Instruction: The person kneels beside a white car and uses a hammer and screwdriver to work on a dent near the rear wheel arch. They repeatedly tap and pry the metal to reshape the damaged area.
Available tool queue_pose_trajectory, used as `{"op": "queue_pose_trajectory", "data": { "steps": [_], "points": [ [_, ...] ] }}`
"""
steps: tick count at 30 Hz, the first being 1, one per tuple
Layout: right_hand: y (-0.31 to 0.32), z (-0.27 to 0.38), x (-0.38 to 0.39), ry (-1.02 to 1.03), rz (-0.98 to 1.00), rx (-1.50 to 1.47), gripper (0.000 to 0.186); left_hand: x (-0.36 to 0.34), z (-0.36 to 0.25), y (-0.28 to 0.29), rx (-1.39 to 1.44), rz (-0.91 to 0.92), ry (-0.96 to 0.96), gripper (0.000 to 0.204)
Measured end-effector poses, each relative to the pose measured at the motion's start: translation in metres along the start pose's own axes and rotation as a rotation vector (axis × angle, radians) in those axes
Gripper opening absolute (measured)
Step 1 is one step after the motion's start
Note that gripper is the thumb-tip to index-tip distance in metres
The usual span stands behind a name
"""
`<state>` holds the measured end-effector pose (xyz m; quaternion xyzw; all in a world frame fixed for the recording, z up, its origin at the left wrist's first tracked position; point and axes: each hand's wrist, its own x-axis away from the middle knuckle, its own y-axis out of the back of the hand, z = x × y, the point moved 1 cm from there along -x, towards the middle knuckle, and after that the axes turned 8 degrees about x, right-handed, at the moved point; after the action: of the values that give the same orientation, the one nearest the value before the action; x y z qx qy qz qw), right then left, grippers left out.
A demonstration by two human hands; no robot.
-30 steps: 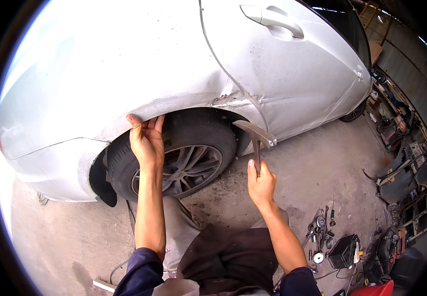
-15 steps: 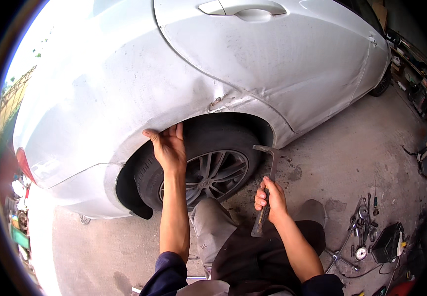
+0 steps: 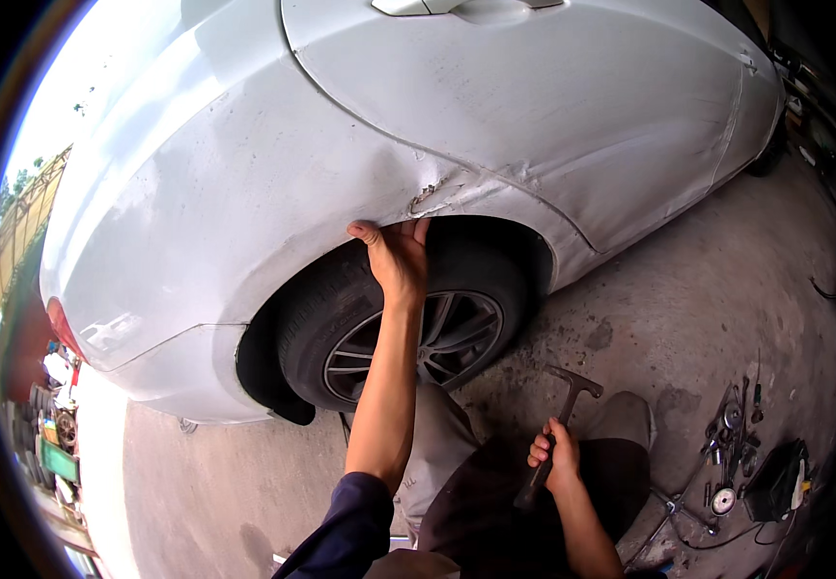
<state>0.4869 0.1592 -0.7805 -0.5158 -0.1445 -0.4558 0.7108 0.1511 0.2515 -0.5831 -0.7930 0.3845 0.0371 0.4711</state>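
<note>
A white car stands side-on before me, its body creased and torn at a dent above the rear wheel arch. My left hand grips the top edge of that arch just below the dent, thumb on the outer panel and fingers curled under the lip, their tips hidden. Behind my wrist and forearm is the tyre with its dark spoked rim. Low over my lap, my right hand is wrapped round the handle of a hammer, head upward and apart from the car.
Sockets, a gauge and other tools lie on the concrete floor at the right, by a black case and a cross-shaped wheel wrench. A green crate and clutter line the far left. My knees are close to the wheel.
My left hand has slid right along the arch edge toward the dent. My right hand has lowered the hammer away from the wheel and turned its head. The view has shifted slightly.
</note>
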Motion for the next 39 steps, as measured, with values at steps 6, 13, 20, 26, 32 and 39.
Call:
{"op": "queue_pose_trajectory", "data": {
  "steps": [6, 13, 20, 26, 32, 39],
  "points": [
    [0.007, -0.036, 0.019, -0.024, -0.027, 0.053, 0.026, 0.012, -0.003, 0.002, 0.235, 0.084, 0.122, 0.083],
    [0.018, -0.076, 0.039, 0.011, -0.065, 0.081, 0.025, 0.012, -0.017, 0.032, 0.449, 0.067, 0.154, 0.042],
    [0.031, -0.105, 0.035, -0.014, -0.108, 0.103, 0.025, 0.016, -0.029, 0.061, 0.336, 0.100, 0.190, 0.042],
    [0.026, -0.101, 0.026, -0.027, -0.105, 0.192, 0.024, 0.019, -0.031, 0.059, 0.134, 0.115, 0.247, 0.050],
    [-0.047, -0.074, 0.017, 0.114, -0.052, 0.550, 0.017, 0.019, -0.031, 0.096, 0.079, 0.147, 0.301, 0.045],
    [-0.108, -0.112, 0.006, 0.425, 0.117, 0.828, 0.021, 0.024, -0.072, 0.131, -0.145, 0.298, 0.278, 0.060]
  ]
}}
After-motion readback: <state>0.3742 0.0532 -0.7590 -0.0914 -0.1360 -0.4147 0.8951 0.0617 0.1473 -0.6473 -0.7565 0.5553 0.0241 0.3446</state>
